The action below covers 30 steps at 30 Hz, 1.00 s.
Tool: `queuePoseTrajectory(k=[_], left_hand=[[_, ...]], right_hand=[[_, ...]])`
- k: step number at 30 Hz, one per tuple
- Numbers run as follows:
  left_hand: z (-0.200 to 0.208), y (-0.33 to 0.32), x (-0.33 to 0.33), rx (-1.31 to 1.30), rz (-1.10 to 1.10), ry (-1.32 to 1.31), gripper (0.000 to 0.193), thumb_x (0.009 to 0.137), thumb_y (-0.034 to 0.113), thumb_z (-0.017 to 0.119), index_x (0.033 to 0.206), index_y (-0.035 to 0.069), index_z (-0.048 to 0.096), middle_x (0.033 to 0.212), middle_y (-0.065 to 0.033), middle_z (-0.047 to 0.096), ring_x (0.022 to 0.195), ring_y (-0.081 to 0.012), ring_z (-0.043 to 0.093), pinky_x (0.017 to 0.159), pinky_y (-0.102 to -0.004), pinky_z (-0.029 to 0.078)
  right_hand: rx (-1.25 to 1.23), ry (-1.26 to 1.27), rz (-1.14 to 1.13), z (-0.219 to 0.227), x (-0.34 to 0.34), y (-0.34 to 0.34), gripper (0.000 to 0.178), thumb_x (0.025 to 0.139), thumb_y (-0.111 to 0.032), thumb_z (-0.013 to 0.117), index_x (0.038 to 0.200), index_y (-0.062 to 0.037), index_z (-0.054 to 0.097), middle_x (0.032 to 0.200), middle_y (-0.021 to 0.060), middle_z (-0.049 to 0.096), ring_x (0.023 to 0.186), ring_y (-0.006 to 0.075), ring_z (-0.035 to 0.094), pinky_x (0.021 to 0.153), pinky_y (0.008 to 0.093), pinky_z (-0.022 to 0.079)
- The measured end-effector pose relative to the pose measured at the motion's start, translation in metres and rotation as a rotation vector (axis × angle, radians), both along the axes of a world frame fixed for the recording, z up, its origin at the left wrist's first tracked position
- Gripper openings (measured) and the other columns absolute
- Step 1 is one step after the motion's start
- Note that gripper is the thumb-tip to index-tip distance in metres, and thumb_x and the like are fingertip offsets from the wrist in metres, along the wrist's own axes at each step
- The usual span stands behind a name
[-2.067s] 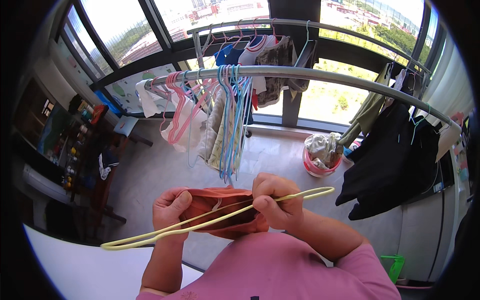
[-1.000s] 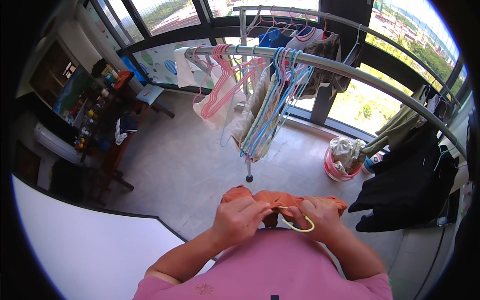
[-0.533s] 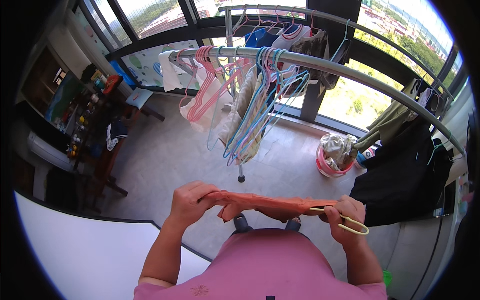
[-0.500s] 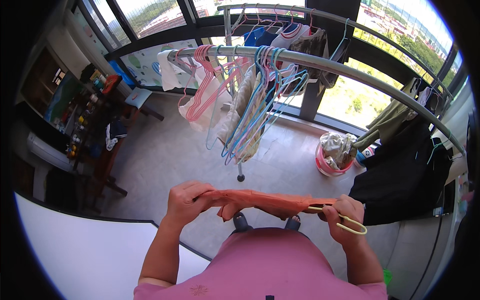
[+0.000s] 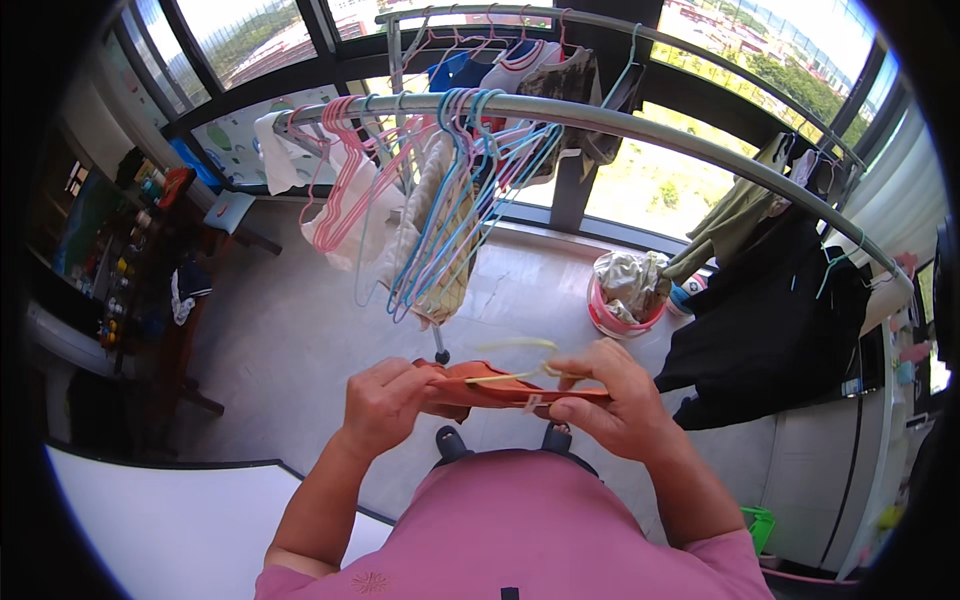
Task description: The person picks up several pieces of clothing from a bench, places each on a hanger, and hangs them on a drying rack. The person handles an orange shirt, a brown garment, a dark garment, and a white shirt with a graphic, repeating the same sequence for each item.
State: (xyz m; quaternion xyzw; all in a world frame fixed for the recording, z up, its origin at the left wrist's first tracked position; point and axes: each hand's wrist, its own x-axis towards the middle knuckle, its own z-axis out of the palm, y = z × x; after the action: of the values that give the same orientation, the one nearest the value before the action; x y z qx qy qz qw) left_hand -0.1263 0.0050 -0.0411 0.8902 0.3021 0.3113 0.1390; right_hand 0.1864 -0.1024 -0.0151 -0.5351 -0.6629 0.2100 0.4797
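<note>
An orange garment [image 5: 450, 391] stretches between my two hands in front of my body. My left hand [image 5: 383, 408] is closed on its left end, fingers curled over the cloth. At the opposite end, my right hand [image 5: 618, 398] grips a pale yellow clothes hanger [image 5: 487, 380] between thumb and fingers, with the cloth's edge at the thumb. Part of the hanger lies along the garment's opening, and its hook is smeared by motion above the cloth. A small white tag shows on the garment near my right hand.
Ahead, a metal clothes rail [image 5: 620, 122] carries pink and blue hangers [image 5: 470, 190] and some clothes. A pink bucket [image 5: 625, 322] of laundry stands on the floor. Black clothing [image 5: 765, 320] hangs at right; a white surface [image 5: 190, 510] lies lower left. A dark wooden bench [image 5: 180, 345] is farther left.
My right hand has moved inward, toward my left hand, and the garment is less stretched. The hanger has turned, its hook swinging from the right side to above the cloth. The view has shifted right.
</note>
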Motion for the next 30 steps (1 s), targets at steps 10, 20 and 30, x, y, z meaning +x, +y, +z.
queuePoseTrajectory(k=[10, 20, 30], left_hand=[[-0.01, 0.016, -0.061, -0.097, 0.109, -0.165, 0.009, 0.092, 0.001, 0.074, 0.1, -0.001, 0.074, 0.079, -0.0108, 0.066, 0.065, -0.0265, 0.064, 0.058, -0.0353, 0.049], [0.011, 0.015, -0.038, -0.097, -0.005, -0.217, 0.008, 0.094, 0.004, 0.074, 0.1, -0.001, 0.074, 0.082, -0.0116, 0.07, 0.069, -0.0254, 0.066, 0.062, -0.0336, 0.052], [0.028, 0.022, -0.036, -0.12, -0.081, -0.168, 0.016, 0.091, 0.003, 0.078, 0.107, 0.0, 0.077, 0.089, -0.0123, 0.075, 0.071, -0.0241, 0.071, 0.062, -0.0333, 0.057]], right_hand=[[-0.319, -0.051, -0.087, -0.015, 0.088, -0.027, 0.023, 0.096, -0.008, 0.077, 0.119, -0.0019, 0.076, 0.109, 0.0143, 0.074, 0.096, 0.0265, 0.073, 0.082, 0.0332, 0.059], [0.061, -0.125, -0.075, 0.041, 0.084, -0.025, 0.041, 0.089, -0.002, 0.076, 0.129, -0.0013, 0.07, 0.106, 0.0119, 0.071, 0.11, 0.025, 0.068, 0.076, 0.0338, 0.058], [0.018, -0.207, 0.041, 0.008, 0.036, -0.019, 0.011, 0.093, -0.01, 0.078, 0.097, -0.004, 0.07, 0.084, 0.0117, 0.069, 0.067, 0.0297, 0.062, 0.06, 0.0381, 0.051]])
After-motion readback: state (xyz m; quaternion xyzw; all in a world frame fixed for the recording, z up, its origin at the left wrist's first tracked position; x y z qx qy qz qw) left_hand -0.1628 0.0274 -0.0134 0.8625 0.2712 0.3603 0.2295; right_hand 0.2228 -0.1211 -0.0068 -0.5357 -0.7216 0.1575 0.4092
